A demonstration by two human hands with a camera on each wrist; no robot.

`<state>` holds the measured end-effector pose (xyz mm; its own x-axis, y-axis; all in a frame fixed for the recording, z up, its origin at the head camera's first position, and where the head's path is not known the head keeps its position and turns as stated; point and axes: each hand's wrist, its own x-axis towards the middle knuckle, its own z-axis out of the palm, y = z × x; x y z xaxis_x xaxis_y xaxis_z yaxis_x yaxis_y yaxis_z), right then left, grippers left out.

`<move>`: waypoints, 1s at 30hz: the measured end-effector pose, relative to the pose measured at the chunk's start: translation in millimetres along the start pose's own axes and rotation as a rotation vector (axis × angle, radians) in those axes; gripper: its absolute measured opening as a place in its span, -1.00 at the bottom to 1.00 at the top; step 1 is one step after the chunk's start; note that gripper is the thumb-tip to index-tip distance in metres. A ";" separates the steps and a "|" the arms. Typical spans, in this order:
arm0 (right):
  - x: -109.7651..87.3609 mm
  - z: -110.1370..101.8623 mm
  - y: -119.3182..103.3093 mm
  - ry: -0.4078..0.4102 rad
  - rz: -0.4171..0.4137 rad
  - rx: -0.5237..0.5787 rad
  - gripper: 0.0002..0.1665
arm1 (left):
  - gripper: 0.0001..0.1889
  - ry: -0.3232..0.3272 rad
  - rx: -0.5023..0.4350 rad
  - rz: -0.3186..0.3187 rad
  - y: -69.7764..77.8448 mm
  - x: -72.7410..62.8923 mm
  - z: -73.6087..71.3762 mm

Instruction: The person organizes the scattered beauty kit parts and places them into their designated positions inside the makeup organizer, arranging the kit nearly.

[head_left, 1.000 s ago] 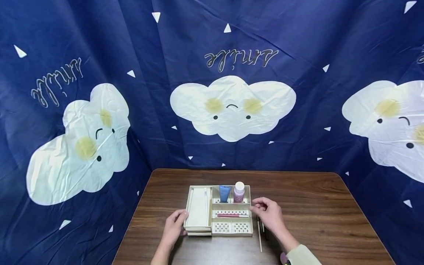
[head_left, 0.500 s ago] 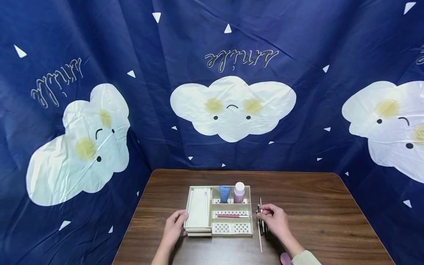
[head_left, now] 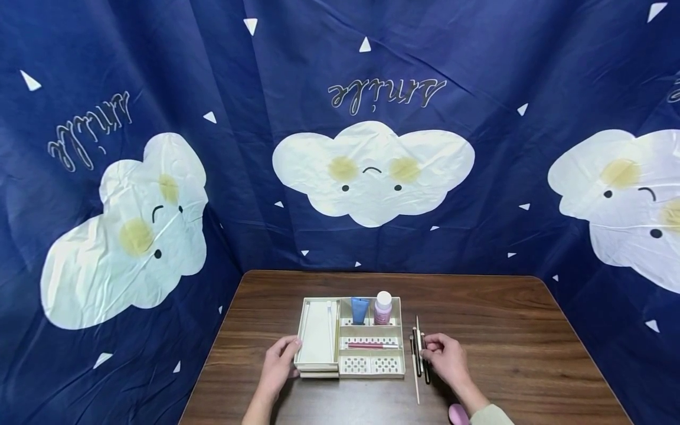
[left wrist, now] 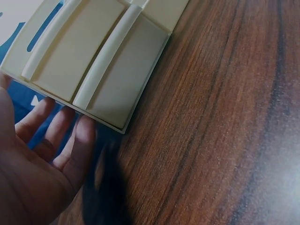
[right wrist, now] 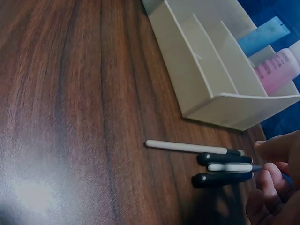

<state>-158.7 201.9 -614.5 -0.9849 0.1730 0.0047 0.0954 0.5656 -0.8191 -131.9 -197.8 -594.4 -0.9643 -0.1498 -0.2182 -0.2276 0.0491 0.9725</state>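
Observation:
A cream desktop organizer (head_left: 317,330) with drawers and open compartments stands mid-table. My left hand (head_left: 280,357) grips its left side; in the left wrist view the fingers (left wrist: 84,136) curl against the edge beside the drawer fronts (left wrist: 117,75). Right of the box lie several slim brushes, among them a black-handled brush (right wrist: 222,179) and a white-handled brush (right wrist: 229,167). My right hand (head_left: 446,360) is over their far ends, thumb and forefinger around the tip of the white one. I cannot tell whether they pinch it.
In the organizer's back compartments stand a blue tube (head_left: 359,311) and a pink bottle (head_left: 383,310) with a white cap. A dark-red pen-like stick (head_left: 366,346) lies in the middle compartment. A pink-purple rounded object (head_left: 458,414) sits near the right sleeve (head_left: 490,415).
My right hand has moved from the organizer's right edge, rightward and nearer to me, to the brushes. The left hand and the organizer have stayed in place.

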 end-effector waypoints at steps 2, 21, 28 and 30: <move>-0.4 0.1 3.4 -0.003 0.003 -0.014 -0.68 | -0.59 0.001 -0.007 0.000 -0.8 0.4 0.0; -5.6 4.2 23.0 -0.002 0.020 -0.092 -0.66 | -0.58 0.014 0.014 -0.009 -3.0 2.9 1.5; -6.4 5.6 21.6 0.008 0.014 -0.128 -0.68 | -0.59 0.007 0.005 -0.008 -0.6 1.0 0.7; -6.3 6.4 21.7 0.014 0.005 -0.138 -0.69 | -0.59 0.006 0.005 -0.007 -0.4 0.6 0.9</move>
<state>-151.3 207.9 -636.0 -0.9824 0.1868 0.0098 0.1201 0.6704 -0.7322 -132.6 -197.0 -595.0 -0.9618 -0.1563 -0.2246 -0.2352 0.0529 0.9705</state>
